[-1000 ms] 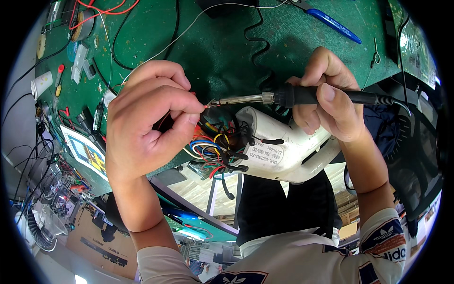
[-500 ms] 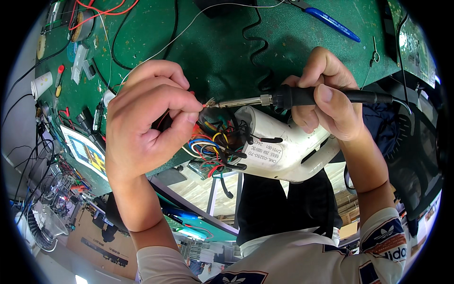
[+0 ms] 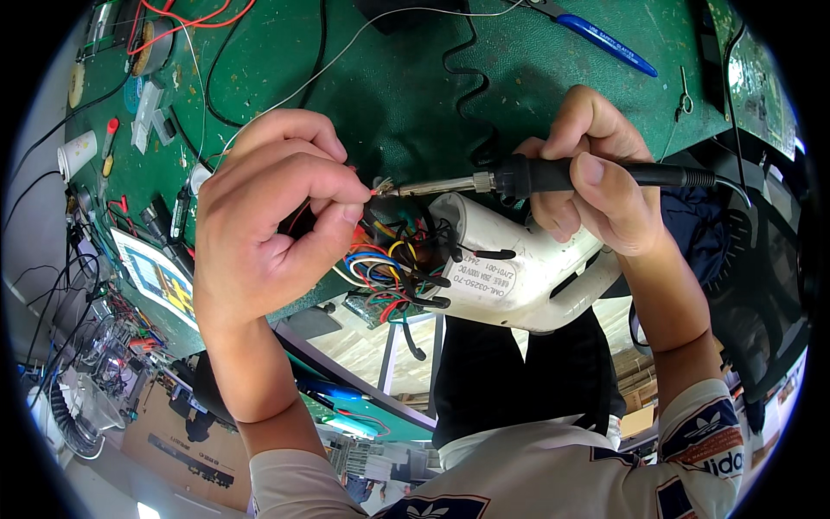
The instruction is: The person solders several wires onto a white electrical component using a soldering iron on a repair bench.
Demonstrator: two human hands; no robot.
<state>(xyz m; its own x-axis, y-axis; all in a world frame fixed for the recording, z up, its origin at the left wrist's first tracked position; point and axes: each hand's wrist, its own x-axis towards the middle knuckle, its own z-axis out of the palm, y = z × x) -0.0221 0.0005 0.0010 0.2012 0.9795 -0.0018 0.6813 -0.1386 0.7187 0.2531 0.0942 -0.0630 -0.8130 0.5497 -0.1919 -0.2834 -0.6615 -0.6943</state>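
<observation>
My left hand [image 3: 268,208] is closed, thumb and forefinger pinching a thin red wire whose bare, frayed strands [image 3: 384,185] stick out past the fingertips. In my right hand [image 3: 605,186] lies the black handle of a soldering iron [image 3: 549,177], held roughly level. Its metal tip points left and meets the bare strands or sits right beside them; which, I cannot tell. Below the iron rests a white, handle-shaped housing [image 3: 519,268]. A bundle of multicoloured wires [image 3: 389,264] spills from its open left end, several capped with black sleeves.
A green work mat [image 3: 389,86] covers the bench. Blue-handled pliers or cutters [image 3: 605,43] lie at the far right. A thin pale wire [image 3: 346,48] crosses the mat toward my left hand. At left stand a wire spool [image 3: 154,48], a white cup [image 3: 78,154] and a screwdriver [image 3: 109,147].
The soldering iron and my right hand have shifted very slightly left. My left hand keeps its pinch in almost the same place.
</observation>
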